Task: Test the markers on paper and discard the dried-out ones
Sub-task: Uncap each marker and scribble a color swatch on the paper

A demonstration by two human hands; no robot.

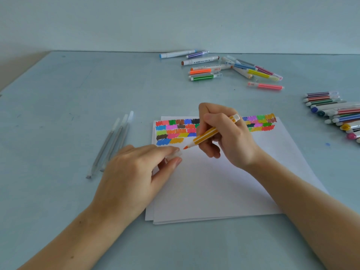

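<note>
My right hand (226, 133) grips an orange-yellow striped marker (208, 134), uncapped, its orange tip pointing down-left just above the white paper (224, 182). My left hand (136, 172) rests on the paper's left edge and pinches the marker's clear cap (175, 154) between thumb and fingers, close to the tip. The top of the paper carries rows of colour swatches (175, 131), partly hidden behind my right hand.
A loose pile of capped markers (233, 70) lies at the back of the blue-grey table. Another group of markers (335, 114) sits at the right edge. Three pale grey markers (111, 145) lie side by side left of the paper.
</note>
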